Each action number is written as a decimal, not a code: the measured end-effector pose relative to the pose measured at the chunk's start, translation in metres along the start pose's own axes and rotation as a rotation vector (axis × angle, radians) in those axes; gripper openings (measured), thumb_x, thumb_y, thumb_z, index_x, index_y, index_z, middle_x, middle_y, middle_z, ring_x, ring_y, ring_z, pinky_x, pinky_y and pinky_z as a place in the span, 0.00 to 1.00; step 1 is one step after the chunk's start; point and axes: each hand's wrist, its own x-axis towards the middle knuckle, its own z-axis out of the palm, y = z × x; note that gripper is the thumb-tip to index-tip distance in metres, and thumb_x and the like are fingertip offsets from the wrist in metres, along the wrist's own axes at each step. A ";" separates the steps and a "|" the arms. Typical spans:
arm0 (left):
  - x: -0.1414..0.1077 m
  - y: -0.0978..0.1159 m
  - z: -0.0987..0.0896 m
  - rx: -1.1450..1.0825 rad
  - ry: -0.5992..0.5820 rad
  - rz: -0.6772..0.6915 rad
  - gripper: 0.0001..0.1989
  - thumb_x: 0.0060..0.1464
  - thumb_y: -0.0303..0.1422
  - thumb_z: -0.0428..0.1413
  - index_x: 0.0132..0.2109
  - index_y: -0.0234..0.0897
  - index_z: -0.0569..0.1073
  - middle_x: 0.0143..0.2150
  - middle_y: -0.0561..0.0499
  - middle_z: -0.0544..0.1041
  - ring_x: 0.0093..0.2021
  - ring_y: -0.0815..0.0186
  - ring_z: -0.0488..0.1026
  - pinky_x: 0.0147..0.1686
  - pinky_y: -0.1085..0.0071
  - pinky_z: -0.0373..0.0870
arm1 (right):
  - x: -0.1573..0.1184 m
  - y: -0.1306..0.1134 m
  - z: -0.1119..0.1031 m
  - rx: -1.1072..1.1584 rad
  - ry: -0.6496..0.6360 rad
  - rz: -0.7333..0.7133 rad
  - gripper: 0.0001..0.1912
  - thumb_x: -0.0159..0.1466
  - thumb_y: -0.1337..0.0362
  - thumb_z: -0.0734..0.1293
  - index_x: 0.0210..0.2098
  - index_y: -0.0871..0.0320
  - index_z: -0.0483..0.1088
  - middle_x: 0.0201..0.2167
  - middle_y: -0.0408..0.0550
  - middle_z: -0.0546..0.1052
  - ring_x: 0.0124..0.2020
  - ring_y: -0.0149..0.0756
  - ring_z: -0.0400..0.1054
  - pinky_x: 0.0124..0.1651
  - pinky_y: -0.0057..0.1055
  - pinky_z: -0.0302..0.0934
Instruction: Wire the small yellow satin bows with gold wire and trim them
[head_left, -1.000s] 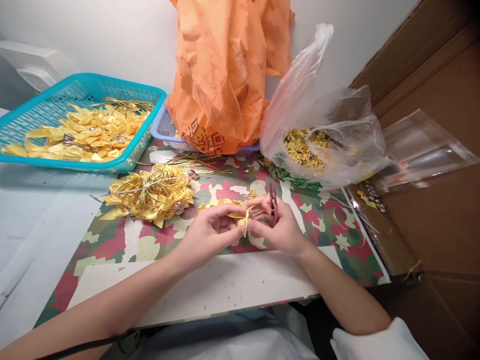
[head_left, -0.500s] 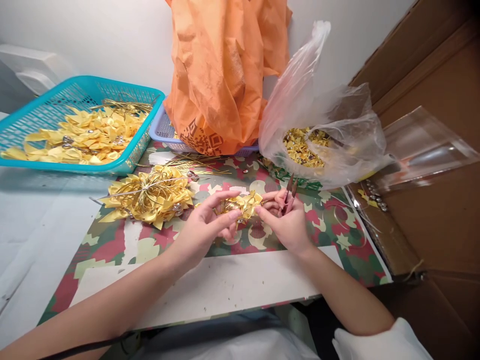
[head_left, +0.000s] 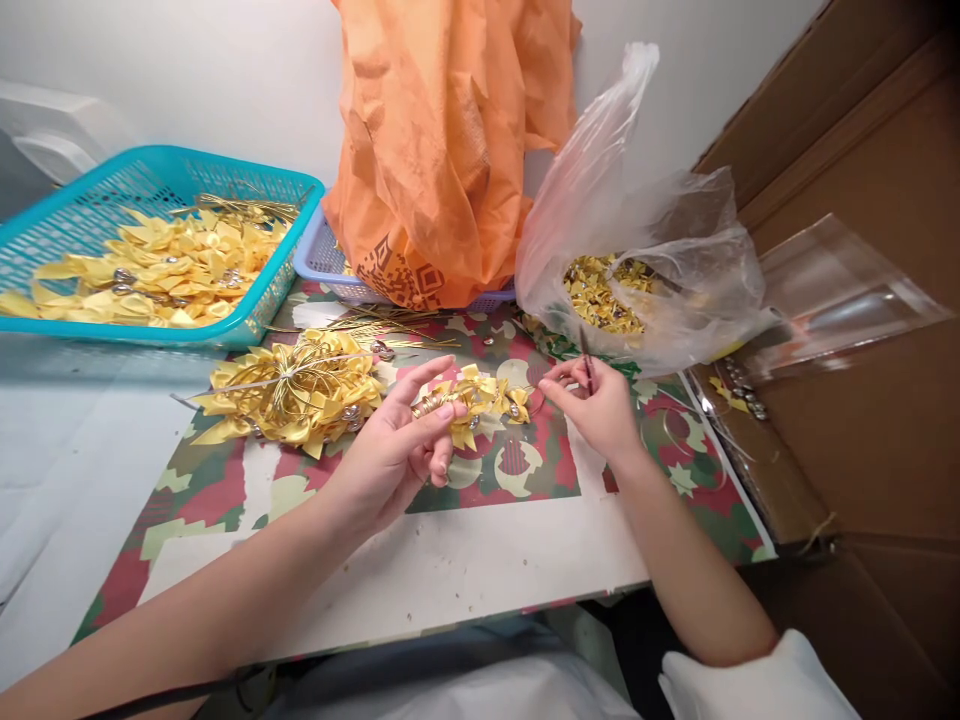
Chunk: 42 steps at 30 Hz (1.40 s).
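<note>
A strand of yellow ribbon flowers (head_left: pixel 491 395) with gold wire and silvery bells lies between my hands over the patterned mat. My left hand (head_left: pixel 405 435) is at its left end, the wire-wrapped part between thumb and fingers, the other fingers spread. My right hand (head_left: pixel 600 405) is closed around dark-tipped scissors (head_left: pixel 587 365), which point up; its thumb and forefinger are pinched near the strand's right end, perhaps on a thin wire. Left of my left hand sits a round bunch of yellow flowers (head_left: pixel 322 400), tied with gold wire.
A teal basket (head_left: pixel 289 255) of yellow flowers stands back left. Behind the mat are a purple basket (head_left: pixel 319 250), an orange bag (head_left: pixel 442 150) and a clear plastic bag (head_left: pixel 697 270) of flowers. Loose gold wires (head_left: pixel 405 325) lie behind the strand. Cardboard (head_left: pixel 862 430) stands at right.
My right hand has moved right, away from the flowers, and the strand's right end now shows free of its fingers. My left hand has shifted slightly left and turned, its forefinger raised.
</note>
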 end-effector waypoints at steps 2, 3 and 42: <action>0.001 0.000 0.000 -0.023 -0.001 0.000 0.26 0.49 0.25 0.63 0.54 0.48 0.70 0.34 0.58 0.76 0.14 0.80 0.66 0.10 0.85 0.66 | 0.000 0.005 0.002 -0.138 -0.106 -0.012 0.19 0.51 0.63 0.69 0.21 0.54 0.51 0.31 0.48 0.77 0.28 0.32 0.66 0.28 0.28 0.60; 0.001 0.000 0.000 -0.034 -0.002 0.002 0.25 0.49 0.25 0.63 0.53 0.47 0.71 0.34 0.58 0.76 0.15 0.80 0.67 0.10 0.85 0.66 | 0.000 0.007 0.003 -0.201 -0.132 -0.031 0.17 0.51 0.64 0.68 0.22 0.54 0.52 0.31 0.48 0.77 0.29 0.33 0.66 0.30 0.29 0.59; 0.000 -0.011 -0.003 0.280 0.007 0.065 0.14 0.49 0.36 0.66 0.44 0.38 0.79 0.23 0.55 0.74 0.23 0.73 0.71 0.21 0.80 0.74 | 0.000 0.003 0.003 0.111 0.098 -0.178 0.18 0.59 0.65 0.66 0.24 0.54 0.49 0.27 0.40 0.70 0.30 0.30 0.64 0.35 0.29 0.58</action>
